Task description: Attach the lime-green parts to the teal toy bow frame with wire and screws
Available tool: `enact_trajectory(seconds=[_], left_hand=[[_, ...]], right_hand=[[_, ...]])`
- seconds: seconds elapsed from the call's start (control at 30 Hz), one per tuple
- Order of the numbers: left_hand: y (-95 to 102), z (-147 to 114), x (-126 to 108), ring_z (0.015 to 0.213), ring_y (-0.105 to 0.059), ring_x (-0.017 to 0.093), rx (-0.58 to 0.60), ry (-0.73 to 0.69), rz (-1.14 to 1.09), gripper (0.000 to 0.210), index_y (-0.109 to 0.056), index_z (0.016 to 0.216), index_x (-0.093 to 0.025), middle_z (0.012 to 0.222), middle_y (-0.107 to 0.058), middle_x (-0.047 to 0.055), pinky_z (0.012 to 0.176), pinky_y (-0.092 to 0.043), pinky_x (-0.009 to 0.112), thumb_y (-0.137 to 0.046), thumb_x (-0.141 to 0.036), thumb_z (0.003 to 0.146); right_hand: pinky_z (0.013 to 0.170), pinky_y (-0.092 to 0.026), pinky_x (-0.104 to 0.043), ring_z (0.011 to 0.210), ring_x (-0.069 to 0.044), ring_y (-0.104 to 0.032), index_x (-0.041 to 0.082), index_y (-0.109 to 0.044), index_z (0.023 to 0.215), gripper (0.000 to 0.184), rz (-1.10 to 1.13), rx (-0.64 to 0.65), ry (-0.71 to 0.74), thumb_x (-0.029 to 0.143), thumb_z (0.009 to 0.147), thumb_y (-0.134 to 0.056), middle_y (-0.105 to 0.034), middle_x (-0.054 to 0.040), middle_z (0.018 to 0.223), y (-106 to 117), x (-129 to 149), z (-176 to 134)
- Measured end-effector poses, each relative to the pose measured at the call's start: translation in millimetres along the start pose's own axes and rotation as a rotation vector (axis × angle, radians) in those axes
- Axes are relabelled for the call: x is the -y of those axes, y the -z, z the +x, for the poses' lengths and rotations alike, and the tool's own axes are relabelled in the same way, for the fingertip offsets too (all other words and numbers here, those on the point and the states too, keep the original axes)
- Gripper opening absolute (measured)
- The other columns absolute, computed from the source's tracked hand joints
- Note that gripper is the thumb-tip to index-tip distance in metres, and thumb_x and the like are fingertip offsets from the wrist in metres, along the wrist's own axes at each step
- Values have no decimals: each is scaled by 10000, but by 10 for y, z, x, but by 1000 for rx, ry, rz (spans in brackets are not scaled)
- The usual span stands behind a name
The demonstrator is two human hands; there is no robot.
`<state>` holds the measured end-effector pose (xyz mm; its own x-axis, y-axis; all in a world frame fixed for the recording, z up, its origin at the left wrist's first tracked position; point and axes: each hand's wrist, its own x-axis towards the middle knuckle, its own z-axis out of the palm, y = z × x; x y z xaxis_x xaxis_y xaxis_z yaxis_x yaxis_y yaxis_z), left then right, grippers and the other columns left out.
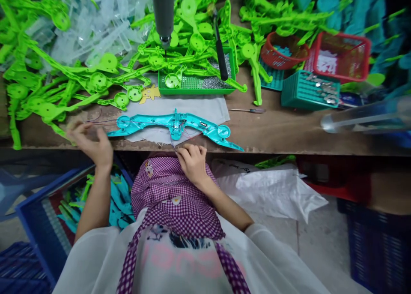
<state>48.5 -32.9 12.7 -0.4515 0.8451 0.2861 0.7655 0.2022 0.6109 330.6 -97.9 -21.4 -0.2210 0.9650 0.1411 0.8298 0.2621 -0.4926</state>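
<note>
A turquoise plastic bow-shaped shell (pixel 149 121) lies lengthwise on a pale cloth (pixel 205 106) at the table's front edge. Its open inner side faces up, with thin wires and small parts around the middle. My right hand (pixel 194 163) is just below that middle, thumb and finger pinched on thin wires (pixel 173 143) that hang from the shell. Off the shell's left end is my left hand (pixel 93 144), raised at the table edge. Thin wires run left towards its fingers, which are smeared by motion, so their grip is unclear.
Behind lie heaps of green plastic parts (pixel 48 109). A power screwdriver (pixel 163 11) hangs over a green basket (pixel 192 91) of screws. A small screwdriver (pixel 248 110), a black-handled tool (pixel 221 56), a red basket (pixel 362 58) and a teal basket (pixel 297 92) sit rightward.
</note>
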Motion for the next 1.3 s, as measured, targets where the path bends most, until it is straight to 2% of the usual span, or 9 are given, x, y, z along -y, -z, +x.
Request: enact_trajectory(seconds=[0.13,0.33,0.5,0.63,0.8,0.93,1.03,1.2,1.3], left_hand=[[-54,-436,-84,1299,-434,290,29,-219,21,225,-471,1027,-228,1253,-444,134,1100,-335,494,-590,-238,836],[11,-672,-172,1248,-494,290,90,-267,4,234,-555,1080,-236,1255,-523,132,1073,-357,504,-620,-286,860],[144,-558,-405,1088,-592,223,22,-284,-90,125,-624,994,-220,1081,-630,70,1003,-436,409,-571,-300,914],[65,-287,-724,1119,-568,233,227,-381,-96,143,-668,995,-235,1115,-652,51,1027,-417,419,-588,-320,915],[-214,-12,-995,1175,-517,262,394,-431,-88,211,-678,1065,-234,1201,-624,72,1044,-389,441,-536,-334,945],[-310,-72,-906,1204,-506,269,463,-514,-106,207,-681,1063,-219,1194,-629,82,1041,-378,446,-543,-317,944],[-330,-124,-763,1218,-502,280,496,-556,-39,192,-683,1049,-222,1153,-655,87,1036,-362,463,-540,-294,944],[-342,-38,-675,1156,-537,289,558,-599,64,212,-686,1062,-225,1039,-681,95,985,-368,466,-509,-274,957],[-334,26,-662,1074,-561,266,594,-580,32,251,-657,1136,-205,1060,-669,96,941,-401,422,-495,-287,963]], right_hand=[[804,-453,-366,860,-207,-625,224,-623,903,199,205,35,78,277,973,-445,-691,-80,916,270,-87,51],[625,-414,-302,636,-168,-566,222,-596,887,111,217,-46,-58,329,897,-565,-669,-29,793,893,-313,598],[602,-376,-282,594,-145,-524,211,-576,852,91,247,56,-125,300,838,-595,-666,-19,760,980,-422,904],[592,-356,-274,576,-134,-519,205,-583,851,134,252,75,-184,337,834,-600,-661,-13,738,1043,-274,846],[572,-283,-269,562,-150,-516,216,-626,927,169,7,126,-114,369,878,-573,-628,6,643,1284,-110,742],[566,-257,-277,594,-177,-557,233,-663,950,203,-248,234,-33,397,907,-551,-666,-12,667,1562,-200,716],[616,-330,-297,692,-191,-605,232,-676,992,221,-286,268,115,387,921,-537,-705,-38,784,1671,-336,1005],[817,-407,-391,957,-237,-622,150,-670,1083,336,-371,260,224,388,951,-473,-672,-120,1049,1547,-586,1720],[948,-364,-509,1138,-305,-560,187,-601,1229,383,-338,237,276,379,901,-559,-614,-135,1220,1436,-556,1674]])
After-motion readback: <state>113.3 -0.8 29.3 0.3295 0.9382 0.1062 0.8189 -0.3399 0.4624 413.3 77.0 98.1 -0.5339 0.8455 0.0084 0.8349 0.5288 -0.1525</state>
